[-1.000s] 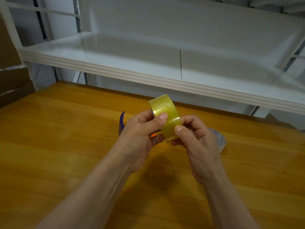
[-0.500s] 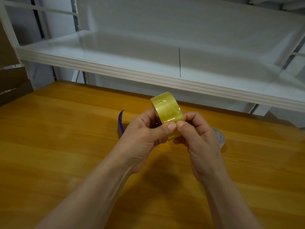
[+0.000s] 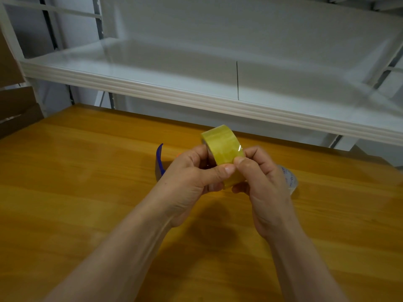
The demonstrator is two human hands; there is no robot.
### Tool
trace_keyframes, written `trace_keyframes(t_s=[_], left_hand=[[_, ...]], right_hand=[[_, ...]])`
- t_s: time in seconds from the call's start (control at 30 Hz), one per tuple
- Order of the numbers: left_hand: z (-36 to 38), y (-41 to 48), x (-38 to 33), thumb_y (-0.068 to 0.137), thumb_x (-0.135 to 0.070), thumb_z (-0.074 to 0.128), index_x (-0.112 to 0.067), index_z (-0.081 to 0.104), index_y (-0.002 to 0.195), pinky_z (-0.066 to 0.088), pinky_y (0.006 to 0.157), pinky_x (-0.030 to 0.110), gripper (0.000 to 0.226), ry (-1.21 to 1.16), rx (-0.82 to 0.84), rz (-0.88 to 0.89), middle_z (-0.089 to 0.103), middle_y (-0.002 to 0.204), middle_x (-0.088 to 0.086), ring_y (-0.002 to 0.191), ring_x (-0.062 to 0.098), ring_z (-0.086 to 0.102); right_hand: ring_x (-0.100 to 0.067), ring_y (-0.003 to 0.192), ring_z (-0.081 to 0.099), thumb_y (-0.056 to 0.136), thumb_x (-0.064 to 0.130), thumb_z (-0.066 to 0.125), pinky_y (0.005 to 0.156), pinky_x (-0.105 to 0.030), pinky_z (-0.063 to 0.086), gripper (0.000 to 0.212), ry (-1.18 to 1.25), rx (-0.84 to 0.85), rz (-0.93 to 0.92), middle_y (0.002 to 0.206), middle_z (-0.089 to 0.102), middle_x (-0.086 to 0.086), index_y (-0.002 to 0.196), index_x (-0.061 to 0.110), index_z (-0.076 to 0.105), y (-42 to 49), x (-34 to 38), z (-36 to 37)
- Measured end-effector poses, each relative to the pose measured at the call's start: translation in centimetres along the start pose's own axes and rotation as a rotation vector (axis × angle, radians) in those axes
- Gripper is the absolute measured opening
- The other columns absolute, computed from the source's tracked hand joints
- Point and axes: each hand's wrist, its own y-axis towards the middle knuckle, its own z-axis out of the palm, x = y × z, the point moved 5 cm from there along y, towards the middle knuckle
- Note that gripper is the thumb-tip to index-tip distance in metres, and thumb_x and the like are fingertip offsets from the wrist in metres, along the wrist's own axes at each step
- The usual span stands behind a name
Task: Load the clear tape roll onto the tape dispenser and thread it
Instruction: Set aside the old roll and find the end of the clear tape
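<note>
Both hands, left hand (image 3: pixel 187 179) and right hand (image 3: pixel 263 182), pinch the clear tape roll (image 3: pixel 222 147) above the wooden table (image 3: pixel 76 192), thumbs meeting on its band. The blue dispenser (image 3: pixel 159 160) lies behind the left hand, bare tabletop stretching left.

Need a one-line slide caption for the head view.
Both hands, left hand and right hand, hold a yellowish tape roll above the wooden table.

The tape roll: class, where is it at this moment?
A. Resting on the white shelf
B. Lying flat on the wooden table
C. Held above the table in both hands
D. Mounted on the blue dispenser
C: the tape roll is gripped by the left hand and the right hand, clear of the wooden table.
</note>
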Motion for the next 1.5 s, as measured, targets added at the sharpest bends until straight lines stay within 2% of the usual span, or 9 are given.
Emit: trace_keyframes(t_s=[0.27, 0.33, 0.5, 0.63, 0.77, 1.0, 1.13, 1.23, 1.5], left_hand=[[0.4, -0.2, -0.1, 0.082, -0.006, 0.074, -0.016, 0.073, 0.107, 0.053, 0.066, 0.017, 0.027, 0.125, -0.001, 0.027, 0.075, 0.088, -0.001, 0.080, 0.005, 0.070], [0.1, -0.3, -0.5, 0.076, -0.017, 0.080, -0.011, 0.071, 0.093, 0.052, 0.063, 0.018, 0.020, 0.258, 0.014, 0.025, 0.071, 0.081, 0.005, 0.074, 0.005, 0.066], [-2.3, -0.4, -3.0, 0.068, -0.044, 0.082, -0.016, 0.050, 0.060, 0.038, 0.049, 0.014, 0.044, 0.353, -0.056, 0.107, 0.044, 0.052, -0.006, 0.048, 0.008, 0.040], [-3.4, -0.6, -4.1, 0.075, -0.044, 0.074, -0.021, 0.056, 0.079, 0.043, 0.065, 0.025, 0.029, 0.493, -0.152, 0.359, 0.053, 0.074, -0.010, 0.066, 0.008, 0.049], [-2.5, -0.8, -3.6, 0.084, -0.033, 0.067, -0.031, 0.065, 0.114, 0.049, 0.092, 0.024, 0.030, 0.672, 0.037, 0.281, 0.066, 0.115, -0.015, 0.114, 0.002, 0.060], [-1.5, -1.2, -3.2, 0.088, -0.022, 0.063, -0.031, 0.067, 0.117, 0.056, 0.083, 0.046, 0.031, 0.619, 0.165, 0.195, 0.068, 0.101, 0.009, 0.097, 0.028, 0.066], [-1.0, -1.1, -2.6, 0.094, -0.020, 0.061, -0.037, 0.067, 0.120, 0.056, 0.081, 0.046, 0.032, 0.599, 0.181, 0.178, 0.062, 0.100, 0.013, 0.096, 0.034, 0.062], [-0.8, -0.9, -1.9, 0.098, -0.015, 0.060, -0.037, 0.068, 0.120, 0.057, 0.086, 0.038, 0.032, 0.591, 0.157, 0.164, 0.065, 0.105, 0.010, 0.099, 0.026, 0.065], [-0.8, -0.3, -1.8, 0.095, -0.013, 0.061, -0.031, 0.072, 0.107, 0.057, 0.084, 0.052, 0.024, 0.450, 0.046, 0.190, 0.065, 0.098, 0.016, 0.097, 0.037, 0.066]], right_hand=[[-0.009, 0.064, 0.055, 0.085, 0.032, 0.054, 0.057, -0.028, 0.045, 0.017, -0.006, -0.034, 0.009, 0.070, 0.058, 0.004, 0.070, 0.025, 0.056, 0.1, 0.1, -0.2], [-0.011, 0.063, 0.051, 0.084, 0.032, 0.054, 0.054, -0.026, 0.043, 0.018, 0.002, -0.046, 0.005, 0.067, 0.055, 0.003, 0.068, 0.024, 0.055, 0.1, 0.1, -0.4], [-0.008, 0.055, 0.044, 0.086, 0.029, 0.055, 0.049, -0.017, 0.038, 0.022, -0.021, 0.012, -0.040, 0.058, 0.048, 0.008, 0.065, 0.022, 0.051, 0.2, 0.5, -0.6], [-0.009, 0.060, 0.044, 0.078, 0.042, 0.058, 0.053, -0.017, 0.037, 0.033, -0.146, 0.131, -0.077, 0.063, 0.047, 0.005, 0.071, 0.011, 0.048, 0.0, 0.7, -0.2], [-0.019, 0.065, 0.045, 0.077, 0.044, 0.058, 0.058, -0.034, 0.038, 0.037, -0.188, 0.222, -0.062, 0.070, 0.048, -0.006, 0.077, 0.007, 0.052, -0.4, 0.8, 0.3], [-0.013, 0.068, 0.049, 0.073, 0.040, 0.065, 0.059, -0.029, 0.042, 0.026, -0.156, 0.212, -0.061, 0.077, 0.054, 0.003, 0.081, 0.016, 0.059, -0.2, 0.9, -0.4], [-0.030, 0.096, 0.060, 0.074, 0.042, 0.067, 0.078, -0.058, 0.051, 0.024, -0.194, 0.136, -0.068, 0.106, 0.064, 0.002, 0.096, 0.031, 0.065, -0.1, 0.6, -1.0], [-0.025, 0.111, 0.060, 0.077, 0.040, 0.068, 0.091, -0.063, 0.050, 0.027, -0.191, 0.126, -0.077, 0.112, 0.065, 0.004, 0.103, 0.032, 0.064, 0.1, 0.4, -1.2], [-0.008, 0.095, 0.065, 0.081, 0.043, 0.070, 0.075, -0.028, 0.055, 0.028, -0.108, 0.005, -0.096, 0.100, 0.067, 0.012, 0.104, 0.027, 0.066, 0.2, 0.3, -1.4]])
